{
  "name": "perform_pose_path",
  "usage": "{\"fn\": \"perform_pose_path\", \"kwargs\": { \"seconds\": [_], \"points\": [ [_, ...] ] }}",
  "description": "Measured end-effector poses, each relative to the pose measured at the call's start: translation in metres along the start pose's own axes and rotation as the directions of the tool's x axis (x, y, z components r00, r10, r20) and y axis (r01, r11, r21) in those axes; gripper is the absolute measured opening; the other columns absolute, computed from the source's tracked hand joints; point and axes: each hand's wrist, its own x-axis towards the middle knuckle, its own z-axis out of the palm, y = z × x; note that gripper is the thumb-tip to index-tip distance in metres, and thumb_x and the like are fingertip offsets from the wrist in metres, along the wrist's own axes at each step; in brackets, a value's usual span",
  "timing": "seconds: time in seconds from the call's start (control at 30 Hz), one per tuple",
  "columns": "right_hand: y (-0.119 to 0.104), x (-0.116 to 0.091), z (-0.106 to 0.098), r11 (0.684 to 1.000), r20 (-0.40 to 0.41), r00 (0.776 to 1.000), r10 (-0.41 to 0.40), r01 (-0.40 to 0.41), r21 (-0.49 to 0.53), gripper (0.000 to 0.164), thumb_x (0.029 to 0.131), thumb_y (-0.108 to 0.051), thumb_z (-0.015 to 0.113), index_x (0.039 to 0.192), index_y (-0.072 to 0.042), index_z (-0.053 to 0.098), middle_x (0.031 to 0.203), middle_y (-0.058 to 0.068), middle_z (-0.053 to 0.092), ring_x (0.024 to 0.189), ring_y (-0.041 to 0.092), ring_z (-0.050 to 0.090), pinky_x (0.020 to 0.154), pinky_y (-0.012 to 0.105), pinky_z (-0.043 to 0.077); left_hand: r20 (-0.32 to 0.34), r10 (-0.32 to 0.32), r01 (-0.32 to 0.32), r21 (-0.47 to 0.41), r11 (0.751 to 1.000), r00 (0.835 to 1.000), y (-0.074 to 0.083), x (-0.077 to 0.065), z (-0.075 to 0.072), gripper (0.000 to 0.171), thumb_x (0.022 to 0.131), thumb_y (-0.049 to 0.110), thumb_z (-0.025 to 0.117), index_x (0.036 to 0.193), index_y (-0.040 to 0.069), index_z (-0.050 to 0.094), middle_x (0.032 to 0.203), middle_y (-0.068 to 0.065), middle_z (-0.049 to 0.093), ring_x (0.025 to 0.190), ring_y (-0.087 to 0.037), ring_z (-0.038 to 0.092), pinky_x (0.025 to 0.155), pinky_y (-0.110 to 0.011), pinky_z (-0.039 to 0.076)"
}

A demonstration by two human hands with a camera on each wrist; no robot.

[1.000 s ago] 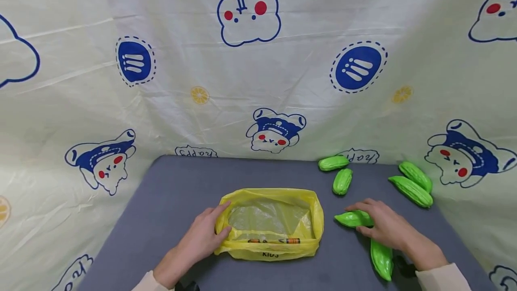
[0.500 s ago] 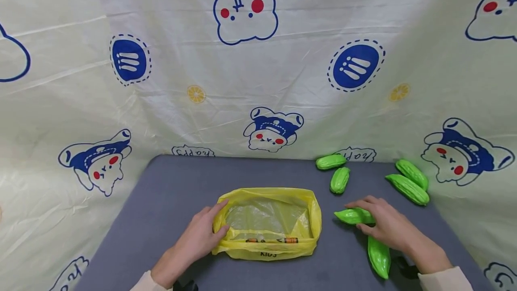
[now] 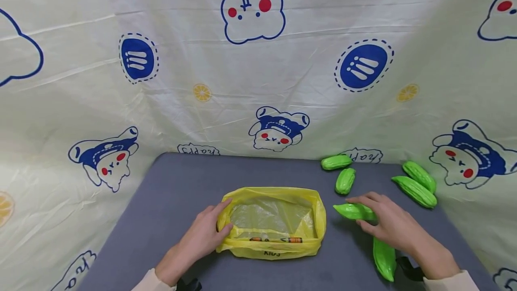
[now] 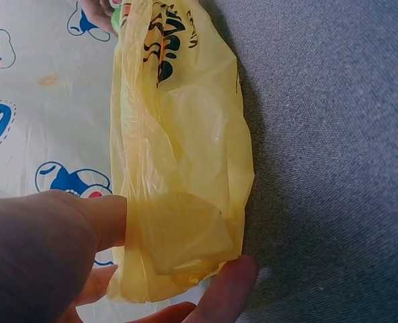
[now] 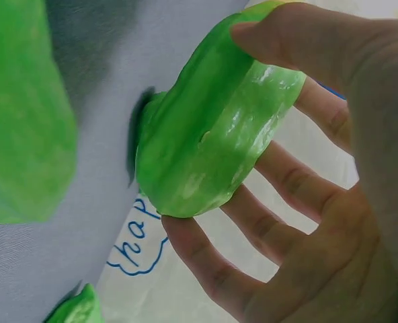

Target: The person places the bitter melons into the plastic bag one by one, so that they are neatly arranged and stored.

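Note:
A yellow plastic bag point(image 3: 282, 251) stands with its mouth open on the table, its inside wall visible. My left hand point(image 3: 205, 231) holds the left end of the bag; in the left wrist view the fingers point(image 4: 229, 289) lie about its edge. On the right, my right hand point(image 3: 393, 223) grips a glossy green bitter melon point(image 3: 353, 211) slightly above the table, with its pointed end facing left. The right wrist view shows this held bitter melon point(image 5: 206, 134) between the thumb and fingers. Below that hand lies another bitter melon point(image 3: 383, 257), partly covered by it.
Two short bitter melons point(image 3: 345, 181) lie at the back, right of the bag. Two longer ones point(image 3: 416, 191) sit side by side near the right edge of the grey table point(image 3: 181, 183). A printed white sheet point(image 3: 181, 116) hangs behind.
My right hand has risen a little with the bitter melon, which now sits off the table. My left hand stays on the bag. The head view has shifted slightly.

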Motion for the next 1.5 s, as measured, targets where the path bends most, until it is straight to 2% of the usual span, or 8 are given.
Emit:
{"fn": "perform_pose_path", "kwargs": {
  "seconds": [0.13, 0.43, 0.67, 0.93, 1.1, 1.3, 1.5],
  "points": [
    [-0.008, 0.000, -0.004, 1.000, -0.012, 1.000, 0.002, -0.002, -0.014, 0.056, 0.098, -0.025, 0.096, 0.150, -0.029, 0.078, 0.140, 0.011, 0.076, 0.123, 0.040, 0.075, 0.078, 0.055, 0.064, 0.000, 0.007, -0.007, -0.003, 1.000, 1.000, 0.001, 0.001, 0.001, 0.070, 0.104, 0.021, 0.088, 0.169, 0.014, 0.062, 0.121, -0.014, 0.077, 0.094, -0.020, 0.063, 0.083, -0.044, 0.055],
    [-0.025, 0.005, -0.009, 0.999, -0.060, 0.998, -0.026, 0.023, -0.038, 0.057, 0.098, -0.031, 0.096, 0.152, -0.026, 0.077, 0.135, 0.010, 0.078, 0.113, 0.035, 0.079, 0.069, 0.051, 0.062, -0.007, 0.009, -0.009, 0.004, 1.000, 1.000, 0.000, 0.001, 0.002, 0.071, 0.103, 0.021, 0.088, 0.169, 0.014, 0.062, 0.123, -0.015, 0.078, 0.100, -0.022, 0.066, 0.087, -0.047, 0.057],
    [-0.037, 0.009, -0.011, 0.999, -0.079, 0.996, -0.031, 0.028, -0.041, 0.058, 0.101, -0.036, 0.092, 0.156, -0.028, 0.074, 0.138, 0.013, 0.078, 0.106, 0.033, 0.080, 0.067, 0.049, 0.061, -0.013, 0.009, -0.008, 0.017, 1.000, 1.000, 0.002, 0.001, 0.001, 0.071, 0.103, 0.021, 0.089, 0.169, 0.013, 0.062, 0.125, -0.016, 0.078, 0.105, -0.026, 0.070, 0.089, -0.049, 0.059],
    [-0.051, 0.011, -0.011, 0.999, -0.113, 0.993, -0.039, 0.036, -0.027, 0.057, 0.104, -0.037, 0.090, 0.157, -0.027, 0.073, 0.142, 0.016, 0.078, 0.083, 0.016, 0.071, 0.059, 0.037, 0.051, 0.002, 0.011, -0.011, -0.002, 1.000, 1.000, 0.003, 0.001, -0.001, 0.071, 0.103, 0.019, 0.088, 0.168, 0.011, 0.062, 0.122, -0.016, 0.078, 0.094, -0.020, 0.063, 0.082, -0.045, 0.055],
    [-0.059, 0.014, -0.012, 0.999, -0.121, 0.992, -0.048, 0.045, -0.029, 0.056, 0.104, -0.038, 0.089, 0.157, -0.027, 0.073, 0.143, 0.015, 0.079, 0.084, 0.016, 0.071, 0.059, 0.038, 0.052, 0.005, 0.007, -0.007, -0.006, 1.000, 1.000, 0.003, -0.001, -0.001, 0.071, 0.103, 0.019, 0.088, 0.169, 0.011, 0.062, 0.123, -0.016, 0.078, 0.095, -0.021, 0.063, 0.081, -0.044, 0.054],
    [-0.068, 0.017, -0.009, 0.997, -0.155, 0.985, -0.073, 0.069, -0.030, 0.053, 0.105, -0.039, 0.089, 0.155, -0.027, 0.075, 0.140, 0.012, 0.081, 0.091, 0.023, 0.078, 0.064, 0.044, 0.059, 0.004, 0.005, -0.005, -0.006, 1.000, 1.000, 0.001, -0.002, 0.000, 0.072, 0.103, 0.019, 0.088, 0.169, 0.012, 0.061, 0.127, -0.017, 0.078, 0.101, -0.023, 0.068, 0.087, -0.047, 0.057],
    [-0.078, 0.022, -0.006, 0.996, -0.169, 0.982, -0.087, 0.083, -0.030, 0.052, 0.106, -0.041, 0.088, 0.155, -0.029, 0.075, 0.139, 0.010, 0.082, 0.094, 0.026, 0.081, 0.065, 0.046, 0.061, 0.012, 0.006, -0.005, -0.014, 1.000, 1.000, 0.000, -0.004, -0.001, 0.072, 0.104, 0.020, 0.087, 0.170, 0.013, 0.061, 0.116, -0.012, 0.075, 0.089, -0.018, 0.059, 0.079, -0.041, 0.053]
  ]
}}
